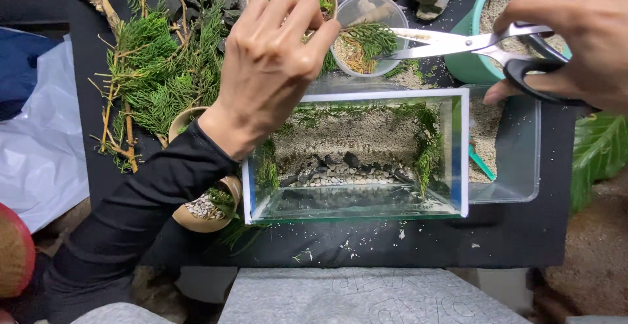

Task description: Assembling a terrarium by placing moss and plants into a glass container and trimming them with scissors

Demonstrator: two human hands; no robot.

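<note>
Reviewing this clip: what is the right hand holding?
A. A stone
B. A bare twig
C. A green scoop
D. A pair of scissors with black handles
D. The right hand grips scissors by their black handles, blades pointing left over a small clear cup of green sprigs, behind the glass tank.

Views: you have one, the camera worn on your head.
Facing: it looks almost straight down onto the black table point(510, 239).
Nearness: close; the glass tank point(356, 209) fills the centre of the frame.
Edges: your left hand point(275, 62) and right hand point(582, 29) enter from the sides.
Shared: nothing, with no second view.
</note>
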